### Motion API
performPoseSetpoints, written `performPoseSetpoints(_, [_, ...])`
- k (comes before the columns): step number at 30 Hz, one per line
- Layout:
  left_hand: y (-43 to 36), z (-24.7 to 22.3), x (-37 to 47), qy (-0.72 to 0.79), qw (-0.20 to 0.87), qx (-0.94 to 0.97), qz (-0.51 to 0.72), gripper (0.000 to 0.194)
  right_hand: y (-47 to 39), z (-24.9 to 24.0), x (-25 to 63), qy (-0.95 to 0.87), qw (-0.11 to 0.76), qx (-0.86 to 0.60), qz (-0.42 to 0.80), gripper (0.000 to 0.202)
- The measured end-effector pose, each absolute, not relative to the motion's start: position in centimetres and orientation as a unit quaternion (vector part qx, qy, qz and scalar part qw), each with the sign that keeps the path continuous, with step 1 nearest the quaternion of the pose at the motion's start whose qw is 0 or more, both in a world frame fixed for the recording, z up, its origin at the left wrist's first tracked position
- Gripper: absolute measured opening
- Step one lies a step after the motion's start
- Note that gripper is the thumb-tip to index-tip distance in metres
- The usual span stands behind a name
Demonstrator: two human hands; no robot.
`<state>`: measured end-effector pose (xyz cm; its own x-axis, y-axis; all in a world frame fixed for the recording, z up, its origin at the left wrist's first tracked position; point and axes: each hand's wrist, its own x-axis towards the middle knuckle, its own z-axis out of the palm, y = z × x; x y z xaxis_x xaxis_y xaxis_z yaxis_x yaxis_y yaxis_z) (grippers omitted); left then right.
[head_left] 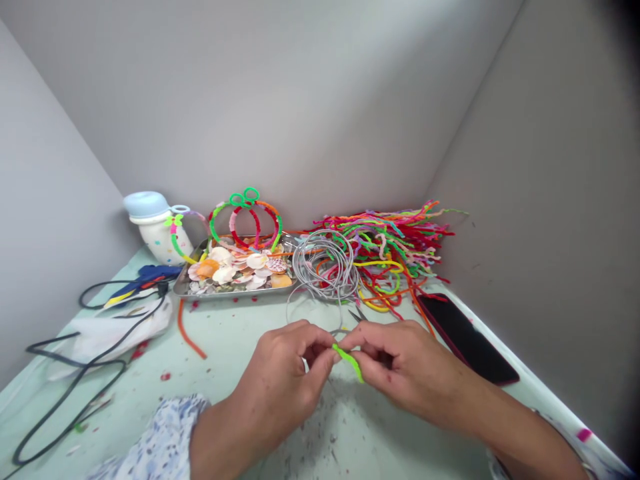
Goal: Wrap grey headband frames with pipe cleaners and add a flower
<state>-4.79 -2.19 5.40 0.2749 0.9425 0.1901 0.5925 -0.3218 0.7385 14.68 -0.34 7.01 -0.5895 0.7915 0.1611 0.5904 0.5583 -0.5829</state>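
Note:
Fingertips of my left hand [283,373] pinch one end of a short lime-green pipe cleaner [353,365]. My right hand [413,370] is closed on the same piece, its thumb and forefinger meeting the left fingertips. The free end of the pipe cleaner hangs down to the right between the hands. Just behind the fingers, grey wire [341,331] curves over the table. Pointed dark metal tips, perhaps of scissors [357,315], show beyond the right hand; whether that hand holds them I cannot tell.
Behind my hands lie a coil of grey wire [325,267], a metal tray [235,295] of shells with pipe-cleaner rings [257,227], and a pile of coloured pipe cleaners [400,233]. A phone [467,337] rests right; a black cable [95,363] and white bottle [163,233] stand left.

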Motion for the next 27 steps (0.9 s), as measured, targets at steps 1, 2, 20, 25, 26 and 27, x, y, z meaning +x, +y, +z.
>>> performPoseSetpoints(1, [-2.2, 5.5, -4.8, 0.512, 0.276, 0.750, 0.315, 0.013, -0.3, 7.1, 14.7, -0.859, 0.207, -0.401, 0.241, 0.019])
performPoseSetpoints(2, [-2.3, 5.5, -4.8, 0.511, 0.278, 0.750, 0.315, 0.013, -0.3, 7.1, 14.7, -0.860, 0.206, -0.399, 0.241, 0.019])
performPoseSetpoints(20, [-1.1, 5.2, -4.7, 0.513, 0.525, 0.602, 0.314, 0.015, 0.3, 6.3, 15.3, -0.895, 0.201, -0.343, 0.203, 0.038])
performPoseSetpoints(25, [-1.0, 4.9, -4.7, 0.510, 0.531, 0.593, 0.324, 0.011, 0.4, 5.9, 15.1, -0.889, 0.240, -0.332, 0.202, 0.026])
performPoseSetpoints(26, [-1.0, 4.8, -4.6, 0.509, 0.534, 0.593, 0.323, 0.010, 0.4, 5.9, 15.0, -0.881, 0.251, -0.343, 0.208, 0.020])
performPoseSetpoints(27, [-1.1, 4.8, -4.5, 0.508, 0.536, 0.592, 0.323, 0.010, 0.3, 5.9, 14.9, -0.869, 0.263, -0.358, 0.218, 0.016])
